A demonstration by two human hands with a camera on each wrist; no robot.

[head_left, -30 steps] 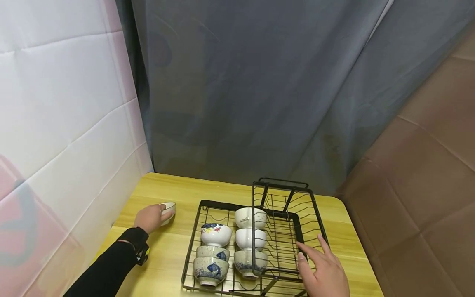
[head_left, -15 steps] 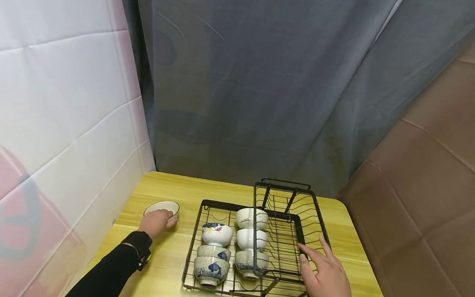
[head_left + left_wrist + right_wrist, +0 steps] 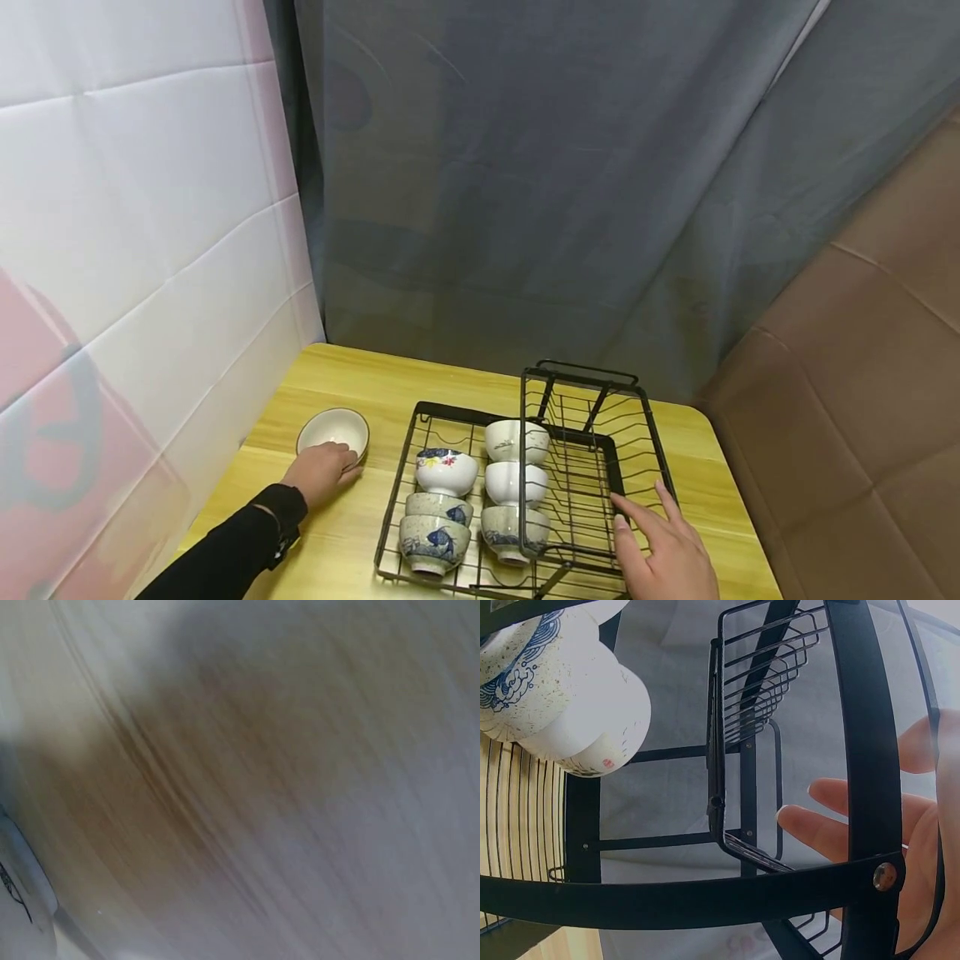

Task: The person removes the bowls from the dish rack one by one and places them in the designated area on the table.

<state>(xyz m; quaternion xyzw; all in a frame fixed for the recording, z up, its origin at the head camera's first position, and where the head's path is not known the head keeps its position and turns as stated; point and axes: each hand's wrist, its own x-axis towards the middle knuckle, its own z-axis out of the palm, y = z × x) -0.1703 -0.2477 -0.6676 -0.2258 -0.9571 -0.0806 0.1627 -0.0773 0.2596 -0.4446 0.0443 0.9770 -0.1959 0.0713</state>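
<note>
On the left of the table, a white bowl [image 3: 333, 425] with a thin dark rim sits mouth up. My left hand [image 3: 321, 473] grips its near right edge, thumb and fingers at the rim. Part of that bowl [image 3: 22, 892], with a dark line drawing, enters the corner of the left wrist view. My right hand [image 3: 667, 550] is at the right side of the black wire dish rack [image 3: 528, 492], fingers spread and extended by the upper basket. The right wrist view shows the fingers [image 3: 817, 829] behind a black rack bar.
Bowls stand on their sides in two rows on the rack's lower tier: a floral bowl [image 3: 447, 473] and blue fish bowls [image 3: 435, 542] at left, white bowls [image 3: 516, 483] and a blue-patterned bowl [image 3: 513, 529] beside them. A grey curtain [image 3: 487, 208] hangs behind the table.
My left hand has turned the bowl from tipped on its side to mouth up, a little nearer the wall. My right hand stays at the rack. The head view has shifted slightly.
</note>
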